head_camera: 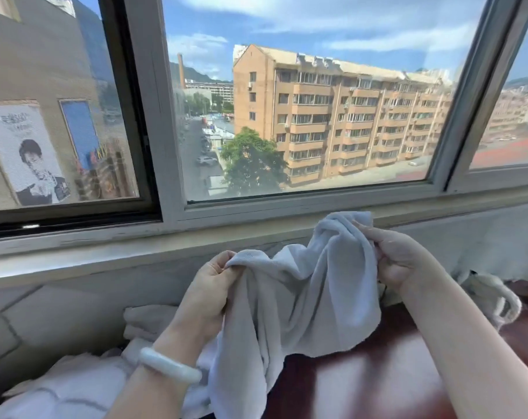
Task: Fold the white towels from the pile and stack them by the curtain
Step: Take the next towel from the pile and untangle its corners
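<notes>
Window glass fills the upper view, with apartment blocks and a street far below, and under the sill runs a glossy dark red table [377, 382]

Left grip [214, 285] pinches one top edge of a white towel [302, 297] between thumb and curled fingers. Right grip [401, 258] pinches the opposite end a little higher, with cloth bunched above its knuckles. Between the two, the towel hangs slack and creased in the air. Its lower edge drapes onto the table, and no fold has been put into it.

Behind the left wrist, which wears a pale bracelet [169, 365], sits a low stack of folded towels [144, 322] against the wall under the sill. How many are in it cannot be told, since the arm and the held towel cover part of it. Beyond the right forearm lies a crumpled towel [492, 297], apparently what shows of the pile. White quilted cloth [60, 388] fills the lower left corner, and whether it is bedding or the curtain is unclear.

By my reading the job is partway through: some towels are folded and stacked, this one is only being opened out, and at least the crumpled one is left. More may lie out of view
</notes>
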### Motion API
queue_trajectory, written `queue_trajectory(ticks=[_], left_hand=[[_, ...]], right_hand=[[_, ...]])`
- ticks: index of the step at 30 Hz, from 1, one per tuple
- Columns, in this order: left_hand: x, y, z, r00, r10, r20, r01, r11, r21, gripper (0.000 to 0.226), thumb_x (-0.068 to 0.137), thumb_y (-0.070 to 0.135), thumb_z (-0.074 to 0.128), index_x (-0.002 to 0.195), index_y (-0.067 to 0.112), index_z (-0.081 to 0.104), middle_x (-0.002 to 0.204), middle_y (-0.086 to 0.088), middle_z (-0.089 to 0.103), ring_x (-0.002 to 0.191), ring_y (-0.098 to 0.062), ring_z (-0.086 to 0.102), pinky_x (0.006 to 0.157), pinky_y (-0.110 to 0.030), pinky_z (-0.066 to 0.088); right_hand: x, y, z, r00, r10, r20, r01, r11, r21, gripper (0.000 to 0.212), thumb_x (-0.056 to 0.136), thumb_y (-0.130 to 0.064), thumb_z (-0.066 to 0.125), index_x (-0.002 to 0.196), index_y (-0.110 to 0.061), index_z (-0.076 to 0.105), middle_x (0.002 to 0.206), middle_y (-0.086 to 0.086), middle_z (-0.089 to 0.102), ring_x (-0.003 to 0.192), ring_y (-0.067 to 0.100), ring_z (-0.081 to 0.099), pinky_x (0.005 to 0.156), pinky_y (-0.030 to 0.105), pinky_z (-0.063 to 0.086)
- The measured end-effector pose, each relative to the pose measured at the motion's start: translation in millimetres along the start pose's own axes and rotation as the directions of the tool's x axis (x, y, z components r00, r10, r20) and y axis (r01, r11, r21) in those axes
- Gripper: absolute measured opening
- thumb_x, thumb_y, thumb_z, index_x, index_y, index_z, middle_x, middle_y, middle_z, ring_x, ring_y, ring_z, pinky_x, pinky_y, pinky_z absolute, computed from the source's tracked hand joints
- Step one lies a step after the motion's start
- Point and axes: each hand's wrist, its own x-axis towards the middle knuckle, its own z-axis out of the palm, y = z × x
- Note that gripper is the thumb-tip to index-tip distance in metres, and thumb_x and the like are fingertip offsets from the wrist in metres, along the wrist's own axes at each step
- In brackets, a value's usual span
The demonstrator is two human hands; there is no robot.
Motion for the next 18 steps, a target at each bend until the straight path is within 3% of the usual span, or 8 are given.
queue_trajectory(ticks=[5,7,9,11,13,16,18], left_hand=[[14.9,-93.5,6.6,0.952,-0.274,-0.135,0.297,0.934,0.198,0.012,0.092,0.012,0.059,0.082,0.008,0.061,0.082,-0.017,0.063,0.074,-0.024,0.057,0.067,-0.035,0.043],[10.6,-136.0,0.0,0.906,-0.363,-0.218,0.413,0.872,0.263,0.014,0.082,0.022,0.064,0.077,0.009,0.060,0.080,-0.016,0.060,0.074,-0.023,0.053,0.067,-0.035,0.038],[-0.4,-163.3,-4.1,0.867,-0.431,-0.250,0.487,0.838,0.244,0.017,0.087,0.022,0.065,0.080,0.007,0.062,0.082,-0.014,0.061,0.074,-0.022,0.055,0.062,-0.030,0.040],[-11.8,-175.3,-9.5,0.844,-0.450,-0.293,0.517,0.828,0.217,0.014,0.094,0.021,0.062,0.096,0.008,0.068,0.090,-0.010,0.068,0.077,-0.020,0.060,0.061,-0.027,0.046],[-22.2,-183.4,-22.8,0.827,-0.446,-0.344,0.525,0.830,0.186,0.020,0.094,0.025,0.063,0.109,0.012,0.063,0.101,-0.005,0.067,0.084,-0.016,0.060,0.065,-0.028,0.047],[-37.7,-198.7,-48.0,0.765,-0.457,-0.453,0.587,0.785,0.199,0.008,0.096,0.017,0.056,0.090,0.013,0.052,0.084,-0.002,0.055,0.072,-0.015,0.050,0.060,-0.029,0.040],[-52.5,-216.5,-59.2,0.683,-0.519,-0.514,0.661,0.738,0.134,0.023,0.095,0.007,0.052,0.073,0.011,0.050,0.071,-0.004,0.048,0.061,-0.017,0.045,0.057,-0.030,0.039]], right_hand=[[24.8,70.9,-68.4,0.989,0.095,-0.115,-0.100,0.994,-0.035,0.033,0.091,-0.008,0.061,0.120,0.006,0.057,0.094,0.018,0.066,0.074,0.023,0.070,0.060,0.030,0.058],[32.4,114.7,-89.5,0.960,0.208,-0.185,-0.222,0.973,-0.059,0.032,0.091,-0.006,0.061,0.122,0.002,0.056,0.095,0.017,0.064,0.076,0.024,0.069,0.065,0.034,0.055],[35.6,155.0,-107.8,0.920,0.306,-0.244,-0.322,0.946,-0.027,0.033,0.091,-0.001,0.060,0.123,0.005,0.054,0.107,0.019,0.063,0.085,0.027,0.065,0.069,0.037,0.051],[35.2,188.2,-118.5,0.891,0.368,-0.266,-0.393,0.919,-0.043,0.038,0.091,0.001,0.059,0.127,0.008,0.050,0.123,0.022,0.058,0.092,0.029,0.062,0.071,0.038,0.051],[30.2,211.6,-123.8,0.876,0.367,-0.314,-0.416,0.903,-0.107,0.035,0.090,0.002,0.062,0.123,0.005,0.052,0.124,0.022,0.057,0.094,0.029,0.061,0.075,0.040,0.052],[14.7,237.4,-122.3,0.860,0.326,-0.392,-0.445,0.856,-0.262,0.029,0.086,-0.004,0.069,0.113,-0.001,0.058,0.121,0.024,0.058,0.105,0.030,0.059,0.096,0.045,0.048],[5.3,255.9,-118.5,0.862,0.316,-0.397,-0.489,0.728,-0.481,0.053,0.083,-0.015,0.073,0.127,0.006,0.053,0.129,0.024,0.054,0.117,0.032,0.055,0.102,0.042,0.044]])
